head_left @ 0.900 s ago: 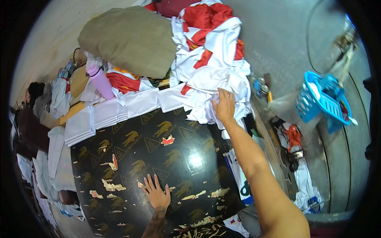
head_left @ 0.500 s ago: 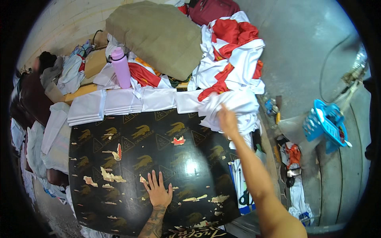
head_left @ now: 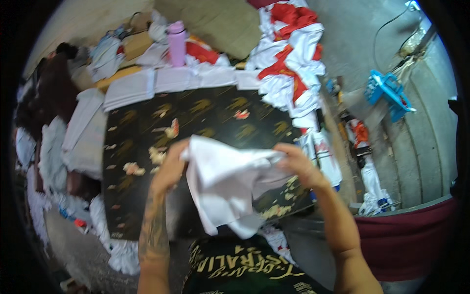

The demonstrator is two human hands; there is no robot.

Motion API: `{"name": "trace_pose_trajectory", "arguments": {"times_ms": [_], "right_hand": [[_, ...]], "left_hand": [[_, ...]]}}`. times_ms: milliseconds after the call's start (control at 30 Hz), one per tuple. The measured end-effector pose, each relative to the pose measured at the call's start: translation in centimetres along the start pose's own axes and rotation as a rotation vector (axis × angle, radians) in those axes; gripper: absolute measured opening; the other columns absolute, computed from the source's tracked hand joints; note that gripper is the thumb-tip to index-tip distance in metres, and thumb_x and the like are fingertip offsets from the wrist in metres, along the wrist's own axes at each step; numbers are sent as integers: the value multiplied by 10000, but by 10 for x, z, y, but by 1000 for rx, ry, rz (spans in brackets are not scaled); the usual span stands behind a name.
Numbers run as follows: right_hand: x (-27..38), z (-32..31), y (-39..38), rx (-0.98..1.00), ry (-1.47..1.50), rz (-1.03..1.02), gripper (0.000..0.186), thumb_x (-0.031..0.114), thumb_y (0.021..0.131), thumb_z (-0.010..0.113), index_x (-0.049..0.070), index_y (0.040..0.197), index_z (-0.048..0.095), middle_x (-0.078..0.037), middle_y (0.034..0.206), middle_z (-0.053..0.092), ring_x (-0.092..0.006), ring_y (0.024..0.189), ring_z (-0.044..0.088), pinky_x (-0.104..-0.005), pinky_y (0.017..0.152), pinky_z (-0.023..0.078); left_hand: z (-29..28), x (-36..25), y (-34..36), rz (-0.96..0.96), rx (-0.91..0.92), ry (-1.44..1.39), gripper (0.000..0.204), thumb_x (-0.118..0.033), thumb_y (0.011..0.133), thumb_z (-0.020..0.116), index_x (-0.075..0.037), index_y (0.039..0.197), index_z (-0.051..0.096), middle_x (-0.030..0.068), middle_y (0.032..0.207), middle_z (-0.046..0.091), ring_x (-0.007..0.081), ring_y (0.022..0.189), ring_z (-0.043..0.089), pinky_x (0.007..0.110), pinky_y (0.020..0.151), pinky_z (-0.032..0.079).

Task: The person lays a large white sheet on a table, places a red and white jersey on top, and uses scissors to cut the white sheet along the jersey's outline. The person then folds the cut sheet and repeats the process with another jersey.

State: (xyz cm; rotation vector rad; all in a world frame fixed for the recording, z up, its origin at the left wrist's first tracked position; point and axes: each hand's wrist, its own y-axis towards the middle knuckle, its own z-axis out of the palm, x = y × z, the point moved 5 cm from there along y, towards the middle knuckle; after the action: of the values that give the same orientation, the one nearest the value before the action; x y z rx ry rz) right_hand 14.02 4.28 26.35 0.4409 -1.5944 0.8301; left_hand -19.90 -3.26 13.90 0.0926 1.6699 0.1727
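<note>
Two hands (head_left: pixel 170 164) (head_left: pixel 299 165); one held cloth (head_left: pixel 220 171); one bottle (head_left: pixel 176 46); perhaps four folded stacks (head_left: pixel 129 90).

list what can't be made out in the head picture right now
- Head view, black tabletop: middle hidden by white cloth.
- Head view, brown sheet: far end cut off by picture's top edge.
- Head view, blue basket: contents too small, blurred.
- Head view, left grip and right grip: exact finger placement blurred.

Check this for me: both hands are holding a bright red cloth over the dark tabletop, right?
Not quite: the cloth is white, as the head view shows. The rest holds: the left hand and right hand have it over the dark tabletop.
</note>
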Motion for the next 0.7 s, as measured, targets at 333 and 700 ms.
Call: {"name": "trace_pose_trajectory", "arguments": {"times_ms": [333,700], "right_hand": [[103,119,-22,254,-648,-463,259,242,1040,696,-7,1086,642,-171,850,665,-212,776,612,-389,741,500],[189,7,-161,-140,-1070,-706,255,187,870,723,-19,1017,701,-137,832,703,-244,782,701,-365,740,538]], "left_hand": [[73,-175,-26,48,378,366,463,-306,888,841,-5,1212,702,119,1109,747,230,1031,672,395,931,520],[-28,-208,-163,-88,276,656,308,-133,834,667,-25,1104,771,172,926,761,283,809,741,375,768,567]]}}
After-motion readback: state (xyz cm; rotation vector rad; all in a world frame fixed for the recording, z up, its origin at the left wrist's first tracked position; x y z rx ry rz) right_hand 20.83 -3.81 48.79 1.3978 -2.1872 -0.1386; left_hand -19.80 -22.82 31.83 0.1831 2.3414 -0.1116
